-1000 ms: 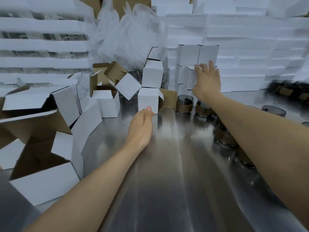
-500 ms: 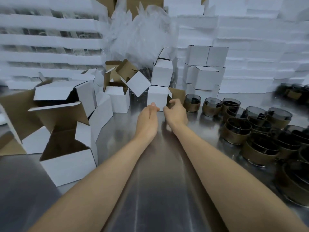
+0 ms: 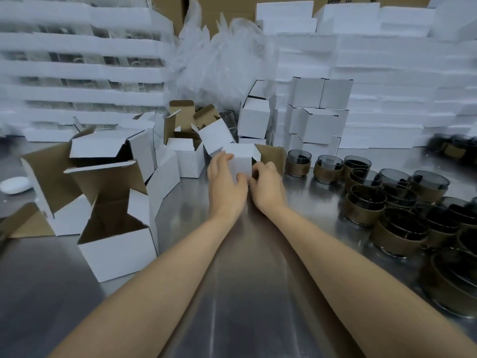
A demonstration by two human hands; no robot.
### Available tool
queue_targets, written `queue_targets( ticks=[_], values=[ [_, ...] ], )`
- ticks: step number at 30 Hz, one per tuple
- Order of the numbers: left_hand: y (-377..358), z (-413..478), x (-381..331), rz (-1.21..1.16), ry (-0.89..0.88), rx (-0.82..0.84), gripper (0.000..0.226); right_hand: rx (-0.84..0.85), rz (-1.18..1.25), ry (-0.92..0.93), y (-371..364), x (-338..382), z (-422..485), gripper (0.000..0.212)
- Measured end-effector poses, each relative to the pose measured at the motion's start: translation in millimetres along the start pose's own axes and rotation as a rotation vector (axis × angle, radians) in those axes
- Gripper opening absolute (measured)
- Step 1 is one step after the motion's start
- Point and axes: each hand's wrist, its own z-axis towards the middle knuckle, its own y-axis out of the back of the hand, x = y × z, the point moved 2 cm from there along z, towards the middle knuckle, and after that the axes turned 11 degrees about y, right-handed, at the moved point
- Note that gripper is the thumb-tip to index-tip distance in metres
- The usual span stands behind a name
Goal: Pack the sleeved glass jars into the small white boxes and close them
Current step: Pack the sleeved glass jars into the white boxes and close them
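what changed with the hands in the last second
The right hand came down off the stack of closed boxes at the back to the small white box that the left hand was touching; both hands now grip it, left on its left side, right at its lower right edge. The sleeved jars and the open boxes stayed put.

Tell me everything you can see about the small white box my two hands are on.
The small white cardboard box looks like a cube, white outside with plain brown card inside. It stands upright on the steel table. A flap showing its brown inner side stands open on its right. The left hand grips its left face and top edge, and the right hand pinches its lower right corner. Whether a jar is inside cannot be seen.
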Motion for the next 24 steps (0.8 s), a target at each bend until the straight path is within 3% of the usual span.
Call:
queue_targets(
  ticks=[5, 10, 18, 24],
  values=[
    [4, -7, -7, 0.147, -0.058, -0.006, 0.041, -0.163, 0.224, -0.003, 9, 7, -26, 0.014],
    [5, -15, -11, 0.059, -0.108, 0.002, 0.043, -0.205, 0.237, 0.148, 24, 9, -43, 0.019],
    [-9, -8, 1, 0.183, 0.089, 0.243, 0.05, -0.365, 0.458, 0.069, 38, 3, -37, 0.02],
    [-8, -4, 3, 0.085, 0.164, 0.211, 0.046, -0.377, 0.497, 0.035, 42, 3, -36, 0.024]
  ],
)
